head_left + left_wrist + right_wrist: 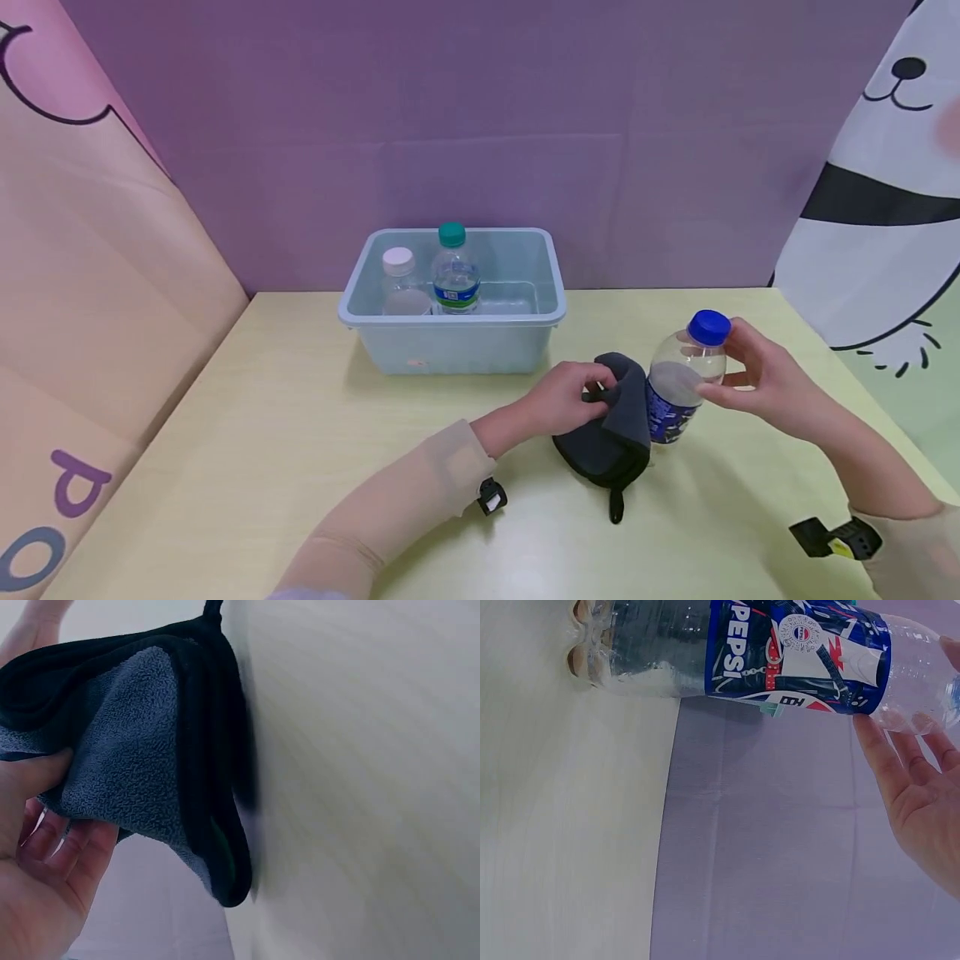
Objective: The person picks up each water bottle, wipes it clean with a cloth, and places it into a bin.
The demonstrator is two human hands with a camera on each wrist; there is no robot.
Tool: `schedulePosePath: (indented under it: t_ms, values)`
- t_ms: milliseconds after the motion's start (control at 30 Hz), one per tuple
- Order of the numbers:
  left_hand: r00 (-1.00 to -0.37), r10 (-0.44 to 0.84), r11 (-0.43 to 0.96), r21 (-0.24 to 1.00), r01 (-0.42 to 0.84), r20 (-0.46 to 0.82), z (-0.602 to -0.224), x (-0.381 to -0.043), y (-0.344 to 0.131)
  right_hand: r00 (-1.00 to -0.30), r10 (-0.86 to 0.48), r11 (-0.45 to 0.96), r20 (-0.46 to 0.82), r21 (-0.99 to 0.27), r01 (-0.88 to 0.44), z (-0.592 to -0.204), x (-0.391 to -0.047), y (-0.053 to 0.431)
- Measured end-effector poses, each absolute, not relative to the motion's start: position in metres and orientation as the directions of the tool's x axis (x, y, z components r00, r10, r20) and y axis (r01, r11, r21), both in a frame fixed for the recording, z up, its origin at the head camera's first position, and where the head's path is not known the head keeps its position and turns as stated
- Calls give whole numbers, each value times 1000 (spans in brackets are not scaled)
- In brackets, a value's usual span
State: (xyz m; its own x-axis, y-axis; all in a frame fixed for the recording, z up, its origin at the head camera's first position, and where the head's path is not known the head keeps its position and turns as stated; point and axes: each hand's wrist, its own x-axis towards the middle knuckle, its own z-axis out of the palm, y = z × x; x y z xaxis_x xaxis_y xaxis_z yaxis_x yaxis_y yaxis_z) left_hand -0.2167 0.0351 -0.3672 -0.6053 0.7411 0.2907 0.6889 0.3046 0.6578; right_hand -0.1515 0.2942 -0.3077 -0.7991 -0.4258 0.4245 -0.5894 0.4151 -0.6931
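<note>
My left hand (562, 400) grips a dark grey cloth (611, 429) with black trim and a small hanging loop. In the left wrist view the cloth (131, 742) is folded and fuzzy, with the thumb on one face and the fingers (79, 851) behind it. To its right, my right hand (780, 383) holds a clear plastic Pepsi bottle (671, 404) by its upper part, below the blue cap (708, 327). The bottle is slightly tilted, its label side close against the cloth. The right wrist view shows the label (799, 656) and base; whether the base touches the table cannot be told.
A light blue plastic bin (457, 346) stands at the back of the table (247, 450). Inside are a white-capped bottle (398, 262) and a green-capped bottle (453, 271). A purple curtain (450, 108) hangs behind the table's far edge.
</note>
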Motion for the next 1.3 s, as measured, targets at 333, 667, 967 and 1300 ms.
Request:
schedulePosePath:
  t_ms: [333,667,967,1300]
  values:
    - [-621,713,203,751,628,326,-358,-212,18,-814,-421,427,400,-704,-567,-307,-150,295]
    - [-616,707,153,775,613,347,-344,-209,5,-791,-463,375,401,-720,-584,-305,-151,292]
    - [-612,707,182,745,641,354,-335,-209,0,-774,-468,250,427,-776,-579,-308,-150,291]
    - [-630,683,190,743,642,370,-328,-213,-7,-821,-387,409,420,-720,-561,-309,-143,284]
